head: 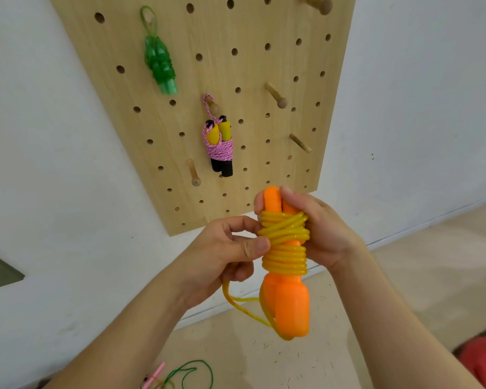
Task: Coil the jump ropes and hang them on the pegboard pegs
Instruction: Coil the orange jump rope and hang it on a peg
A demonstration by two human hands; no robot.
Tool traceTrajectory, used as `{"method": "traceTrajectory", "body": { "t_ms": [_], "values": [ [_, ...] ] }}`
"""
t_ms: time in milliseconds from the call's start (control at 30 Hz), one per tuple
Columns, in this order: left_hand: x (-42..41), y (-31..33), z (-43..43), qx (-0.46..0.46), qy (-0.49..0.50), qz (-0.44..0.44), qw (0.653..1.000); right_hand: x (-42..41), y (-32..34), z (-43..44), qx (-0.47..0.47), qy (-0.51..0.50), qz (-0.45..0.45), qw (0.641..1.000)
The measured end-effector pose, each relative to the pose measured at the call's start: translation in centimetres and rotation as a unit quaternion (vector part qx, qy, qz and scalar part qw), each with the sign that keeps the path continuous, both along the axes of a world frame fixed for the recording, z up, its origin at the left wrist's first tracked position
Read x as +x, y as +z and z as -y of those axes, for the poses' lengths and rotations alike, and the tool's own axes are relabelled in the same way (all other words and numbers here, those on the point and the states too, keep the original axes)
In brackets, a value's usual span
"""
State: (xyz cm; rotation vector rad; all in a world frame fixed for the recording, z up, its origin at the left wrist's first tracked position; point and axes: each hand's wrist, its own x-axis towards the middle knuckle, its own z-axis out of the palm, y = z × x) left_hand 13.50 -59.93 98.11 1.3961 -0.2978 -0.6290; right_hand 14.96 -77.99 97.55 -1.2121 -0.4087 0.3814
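- The right hand (pixel 320 231) is clamped round the upper part of the two orange handles (pixel 289 307), which are held side by side. Its thumb lies over their tips and its fingers wrap behind.
- The left hand (pixel 222 254), at 9 o'clock from the bundle, pinches the yellow cord (pixel 286 242) between thumb and forefinger, right against the wound turns.
- The cord is wrapped in many snug turns round the middle of the handles, with a few crossing turns near the top.
- A loose tail (pixel 242 301) drops from under the left hand and loops toward 6 o'clock, reaching the handles' lower ends.
- Judged step: coiling of this rope is nearly finished. The unwound cord looks like the length that would make a hanging loop.
- The next move likely calls for tucking or locking that tail so the turns do not spring loose. The bundle then has to be lifted toward 12 o'clock to the pegboard (pixel 236 29).
- At 12 o'clock hangs a pink rope (pixel 219 147), and at 11 o'clock, higher up, a green rope (pixel 159 60). Each is coiled and on its own peg.
- Bare pegs stand near 12 to 1 o'clock: an upper peg (pixel 277 95) and a lower peg (pixel 300 143). Another, the left peg (pixel 193 172), sits at 11 o'clock beside the pink rope.
- Well below, at 7 o'clock on the floor, lie a thin green cord (pixel 191 372) and a pink piece (pixel 153 377). What the pink piece is I cannot tell.
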Motion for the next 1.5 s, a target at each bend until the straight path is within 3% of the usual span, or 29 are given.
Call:
{"method": "traceTrajectory", "body": {
  "t_ms": [100, 167, 300, 433, 500, 533, 667, 767, 867, 1033, 1133, 1367, 1433, 1500],
  "values": [
    [-0.7, 0.6, 0.1, 0.054, 0.031, 0.002, 0.998, 0.5, 0.3, 0.2, -0.036, 0.004, 0.002, 0.999],
    [-1.2, 1.5, 0.2, 0.14, 0.096, 0.067, 0.983, 0.9, 0.2, 0.5, -0.104, -0.033, 0.024, 0.994],
    [-2.8, 2.1, 0.1, 0.272, 0.194, 0.331, 0.883, 1.3, 0.0, 0.8, -0.235, -0.1, 0.052, 0.965],
    [-4.9, 1.9, 1.2, 0.373, 0.109, 0.541, 0.746, 1.4, -0.5, 0.3, -0.247, -0.128, 0.025, 0.96],
    [-5.5, 2.0, 1.7, 0.399, 0.082, 0.568, 0.715, 1.4, -0.7, 0.1, -0.249, -0.126, 0.029, 0.96],
    [-5.7, 2.2, 1.8, 0.396, 0.077, 0.553, 0.729, 1.2, -0.6, 0.1, -0.249, -0.123, 0.035, 0.96],
    [-5.0, 4.2, 1.4, 0.222, 0.109, 0.349, 0.904, 0.2, 0.5, 0.8, -0.22, -0.14, 0.06, 0.963],
    [-3.4, 4.4, 0.6, 0.124, 0.127, 0.228, 0.957, 0.0, 1.1, 1.2, -0.146, -0.145, 0.056, 0.977],
    [-2.0, 3.6, 0.2, 0.103, 0.125, 0.173, 0.972, -0.2, 1.5, 0.6, -0.035, -0.093, 0.025, 0.995],
    [-1.1, 3.5, 0.5, 0.071, 0.123, 0.15, 0.978, -0.6, 2.2, 0.0, 0.068, -0.067, 0.002, 0.995],
    [-1.1, 3.5, 0.5, 0.045, 0.136, 0.166, 0.976, -0.4, 2.1, -0.2, 0.084, -0.083, 0.004, 0.993],
    [-2.0, 4.9, -0.2, 0.083, 0.124, 0.341, 0.928, -0.7, 1.8, -0.2, 0.117, -0.071, -0.014, 0.99],
    [-2.0, 5.1, -0.2, 0.082, 0.098, 0.34, 0.932, -0.7, 1.8, -0.2, 0.127, -0.064, -0.02, 0.99],
    [-1.7, 4.9, -0.2, 0.058, 0.07, 0.283, 0.955, -0.7, 1.9, -0.3, 0.137, -0.053, -0.024, 0.989]
  ]
}}
